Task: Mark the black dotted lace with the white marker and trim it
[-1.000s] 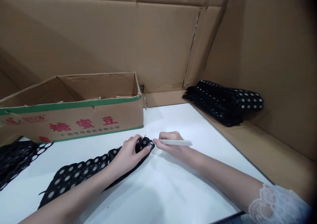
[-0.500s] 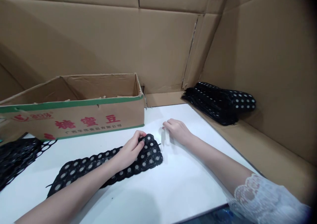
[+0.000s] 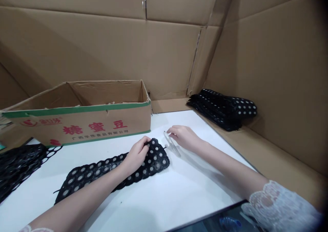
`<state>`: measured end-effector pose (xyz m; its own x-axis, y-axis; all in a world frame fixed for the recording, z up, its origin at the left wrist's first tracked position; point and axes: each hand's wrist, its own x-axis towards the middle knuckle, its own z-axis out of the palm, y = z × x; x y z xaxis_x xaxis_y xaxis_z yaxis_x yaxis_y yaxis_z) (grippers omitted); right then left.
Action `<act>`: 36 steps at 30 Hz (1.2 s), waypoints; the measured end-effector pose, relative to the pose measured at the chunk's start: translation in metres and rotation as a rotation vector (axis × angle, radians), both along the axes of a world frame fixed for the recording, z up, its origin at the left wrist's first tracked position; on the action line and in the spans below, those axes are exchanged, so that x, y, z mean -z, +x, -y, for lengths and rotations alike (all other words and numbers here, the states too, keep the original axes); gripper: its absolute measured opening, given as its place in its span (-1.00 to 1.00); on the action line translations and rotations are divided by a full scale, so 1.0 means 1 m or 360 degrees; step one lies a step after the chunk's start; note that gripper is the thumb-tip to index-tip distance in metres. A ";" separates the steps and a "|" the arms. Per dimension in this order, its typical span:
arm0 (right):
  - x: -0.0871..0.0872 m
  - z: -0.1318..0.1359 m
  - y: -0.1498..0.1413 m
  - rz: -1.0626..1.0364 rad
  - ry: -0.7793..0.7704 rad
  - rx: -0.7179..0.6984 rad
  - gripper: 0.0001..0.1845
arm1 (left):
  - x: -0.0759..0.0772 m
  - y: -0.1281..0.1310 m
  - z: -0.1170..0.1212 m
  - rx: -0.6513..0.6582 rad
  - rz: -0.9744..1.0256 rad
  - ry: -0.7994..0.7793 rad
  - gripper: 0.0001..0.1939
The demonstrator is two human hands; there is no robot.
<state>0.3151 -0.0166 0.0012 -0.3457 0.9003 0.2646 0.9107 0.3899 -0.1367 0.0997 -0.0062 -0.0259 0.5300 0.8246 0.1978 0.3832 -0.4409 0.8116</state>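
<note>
A black strip with rows of pale round dots lies flat on the white table. My left hand rests on the strip's far end, fingers curled and pinching its edge. My right hand lies on the table just right of the strip, fingers closed loosely on a thin pale stick-like tool that points toward the strip.
An open cardboard box with green trim and red characters stands behind the strip. A stack of the same black dotted strips sits at the back right. More black strips lie at the left edge. Cardboard walls surround the table.
The rolled end of the strip has been laid out flat. My right hand drew back from it to the right and lowered the pale tool onto the table.
</note>
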 end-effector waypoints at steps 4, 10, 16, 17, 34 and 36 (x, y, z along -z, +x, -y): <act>-0.006 0.015 -0.022 -0.0685 -0.0383 -0.0147 -0.66 | -0.002 0.001 0.005 -0.0018 0.0010 0.0106 -0.84; 0.008 0.022 -0.038 -0.1317 -0.0712 -0.0180 -0.79 | 0.003 0.003 0.007 -0.0042 -0.0071 0.0290 -0.86; 0.022 0.021 -0.042 -0.1816 -0.1010 -0.0141 -0.76 | 0.004 0.003 0.014 -0.0225 -0.0315 0.0780 -0.86; 0.024 0.022 -0.043 -0.1851 -0.1018 -0.0158 -0.75 | 0.004 0.004 0.016 -0.0153 -0.0341 0.0712 -0.86; 0.041 0.019 -0.046 -0.1838 -0.1002 -0.0305 -0.81 | 0.006 0.006 0.018 -0.0006 -0.0266 0.0250 -0.75; 0.044 0.019 -0.046 -0.1795 -0.1002 -0.0296 -0.84 | 0.008 0.006 0.018 0.0001 -0.0319 0.0276 -0.73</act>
<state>0.2694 -0.0358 -0.0425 -0.3434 0.9383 0.0422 0.1151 0.0866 -0.9896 0.1057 -0.0242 -0.0340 0.5734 0.7872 0.2269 0.5284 -0.5670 0.6319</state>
